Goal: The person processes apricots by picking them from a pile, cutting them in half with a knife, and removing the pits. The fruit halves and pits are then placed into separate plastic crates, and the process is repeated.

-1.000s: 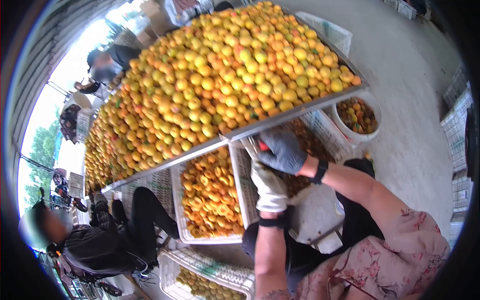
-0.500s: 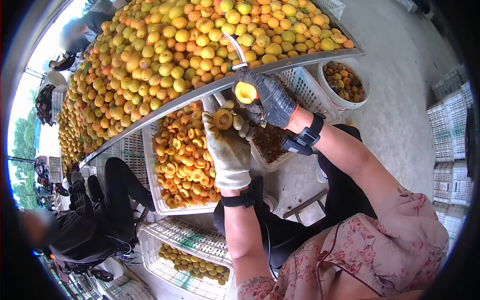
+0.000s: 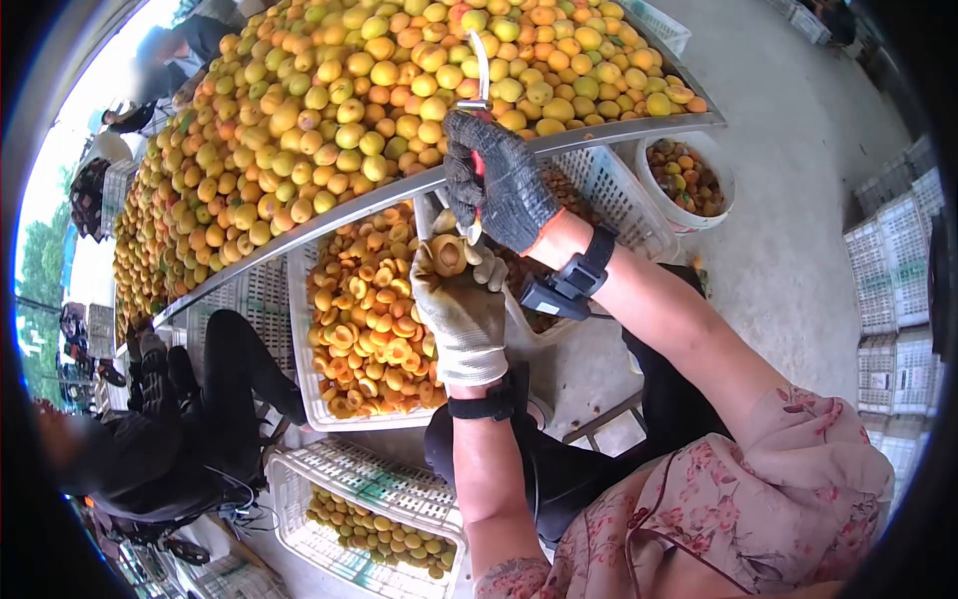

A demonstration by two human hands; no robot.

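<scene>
2 gloved hands [image 3: 465,311], 1 knife [image 3: 483,70], 1 apricot half [image 3: 447,255], 1 bucket [image 3: 720,215], 3 filled crates [image 3: 369,421] nr them.

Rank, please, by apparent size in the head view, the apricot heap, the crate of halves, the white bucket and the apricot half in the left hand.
1. apricot heap
2. crate of halves
3. white bucket, though it stands farther off
4. apricot half, gripped by the left hand
</scene>
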